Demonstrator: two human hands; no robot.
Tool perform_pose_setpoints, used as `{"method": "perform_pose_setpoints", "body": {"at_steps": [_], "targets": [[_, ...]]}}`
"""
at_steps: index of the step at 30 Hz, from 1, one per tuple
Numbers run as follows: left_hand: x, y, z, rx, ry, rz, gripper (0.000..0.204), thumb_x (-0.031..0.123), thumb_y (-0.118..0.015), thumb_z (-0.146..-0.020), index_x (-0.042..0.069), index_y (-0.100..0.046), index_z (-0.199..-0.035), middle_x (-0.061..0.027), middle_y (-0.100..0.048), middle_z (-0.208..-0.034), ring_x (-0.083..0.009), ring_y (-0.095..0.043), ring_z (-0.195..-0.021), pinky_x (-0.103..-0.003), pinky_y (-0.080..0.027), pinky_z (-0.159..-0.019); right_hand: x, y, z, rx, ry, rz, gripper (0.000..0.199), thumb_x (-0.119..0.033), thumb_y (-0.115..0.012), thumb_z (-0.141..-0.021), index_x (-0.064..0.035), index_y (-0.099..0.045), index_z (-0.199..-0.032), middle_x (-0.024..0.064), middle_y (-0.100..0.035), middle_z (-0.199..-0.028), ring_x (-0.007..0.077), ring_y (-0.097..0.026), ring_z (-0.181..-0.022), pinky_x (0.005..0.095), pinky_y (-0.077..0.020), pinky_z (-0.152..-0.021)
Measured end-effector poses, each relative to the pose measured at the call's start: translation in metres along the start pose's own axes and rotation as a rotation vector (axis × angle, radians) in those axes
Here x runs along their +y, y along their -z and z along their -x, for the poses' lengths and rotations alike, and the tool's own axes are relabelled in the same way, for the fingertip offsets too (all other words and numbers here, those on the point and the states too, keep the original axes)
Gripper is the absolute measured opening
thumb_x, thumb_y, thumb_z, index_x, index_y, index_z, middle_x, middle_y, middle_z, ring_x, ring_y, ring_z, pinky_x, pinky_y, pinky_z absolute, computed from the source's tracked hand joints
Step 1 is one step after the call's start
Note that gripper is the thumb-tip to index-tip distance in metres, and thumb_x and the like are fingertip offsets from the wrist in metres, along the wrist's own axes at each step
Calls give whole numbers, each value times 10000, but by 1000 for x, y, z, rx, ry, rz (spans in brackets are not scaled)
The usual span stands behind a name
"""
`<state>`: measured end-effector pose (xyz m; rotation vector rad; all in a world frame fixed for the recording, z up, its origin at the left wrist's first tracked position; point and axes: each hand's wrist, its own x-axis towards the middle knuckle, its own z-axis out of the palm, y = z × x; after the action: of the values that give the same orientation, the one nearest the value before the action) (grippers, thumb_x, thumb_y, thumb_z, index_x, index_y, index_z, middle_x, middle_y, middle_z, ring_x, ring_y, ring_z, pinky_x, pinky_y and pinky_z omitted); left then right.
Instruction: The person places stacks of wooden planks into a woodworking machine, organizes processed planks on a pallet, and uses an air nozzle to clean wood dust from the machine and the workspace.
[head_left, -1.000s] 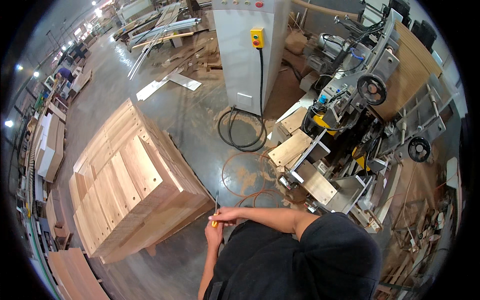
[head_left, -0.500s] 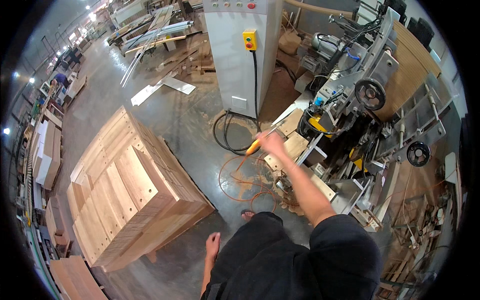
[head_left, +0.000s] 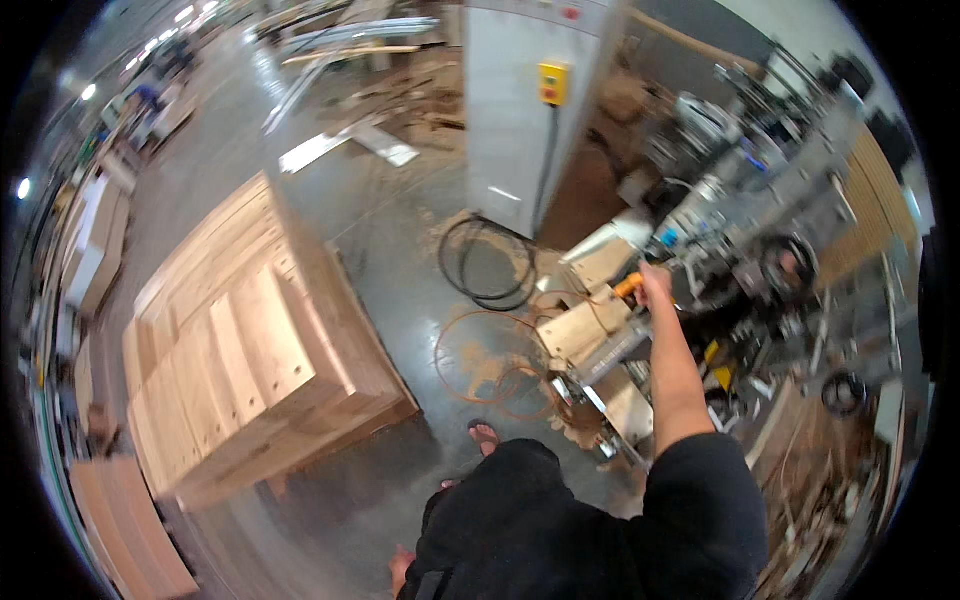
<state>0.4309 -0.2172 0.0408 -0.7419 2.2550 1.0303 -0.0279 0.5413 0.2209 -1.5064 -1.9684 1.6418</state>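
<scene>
My right hand (head_left: pixel 655 287) is closed around the orange handle of an air blow gun (head_left: pixel 628 285), over the edge of the woodworking machine (head_left: pixel 735 230). A thin orange hose (head_left: pixel 440 345) lies in loops on the floor below it. Just under the gun are pale wooden boards with drilled holes (head_left: pixel 580 330), resting on the machine's near side. My left hand (head_left: pixel 402 562) hangs low at the bottom edge beside my dark clothing, mostly cut off and smeared, so its fingers do not read clearly. It touches nothing that I can see.
To the left stands a large stack of curved wooden panels (head_left: pixel 225 350) on a base. A grey control cabinet (head_left: pixel 520 130) with a yellow switch box (head_left: pixel 552 84) rises ahead, a black cable (head_left: pixel 480 290) coiled at its foot. Wood scraps (head_left: pixel 820 540) lie at lower right.
My right hand has carried the air blow gun to the right, from above the floor to over the machine. My left hand has dropped toward the bottom edge. The whole view has shifted and blurred.
</scene>
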Motion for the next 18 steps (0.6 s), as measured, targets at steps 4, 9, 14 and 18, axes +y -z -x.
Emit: {"method": "perform_pose_setpoints", "body": {"at_steps": [4, 9, 14, 18], "targets": [[103, 18, -30, 18, 344, 791, 322, 430, -542, -896, 118, -583, -830, -5, -562, -724, -115, -507, -619, -302, -408, -536, 88, 24, -66, -101, 100, -366, 248, -333, -618, -864, -104, -531, -907, 67, -563, -759, 158, -548, -610, 306, -455, -418], [100, 44, -15, 248, 194, 782, 385, 410, -545, -912, 67, -589, -1082, -47, -636, -968, -153, -602, -834, -311, -460, -689, 104, -89, 36, 143, 244, -7, 529, -312, -645, -830, -23, -433, -1220, 176, -573, -1034, 253, -577, -572, 371, -465, -441], [63, 38, -13, 219, 217, 961, 283, 367, -535, -922, 115, -619, -826, 36, -518, -657, -78, -438, -547, -241, -313, -465, 207, -156, 102, -431, -85, 25, 235, -234, -518, -882, -44, -575, -1007, 119, -595, -716, 258, -593, -517, 391, -453, -415], [-55, 1, 10, 205, 468, 1118, 336, 394, -584, -884, 71, -640, -957, -17, -579, -760, -125, -492, -581, -263, -358, -463, 246, -244, 349, -949, -90, 696, 296, -280, -608, -858, -34, -618, -1022, 134, -625, -837, 255, -619, -661, 403, -514, -581]]}}
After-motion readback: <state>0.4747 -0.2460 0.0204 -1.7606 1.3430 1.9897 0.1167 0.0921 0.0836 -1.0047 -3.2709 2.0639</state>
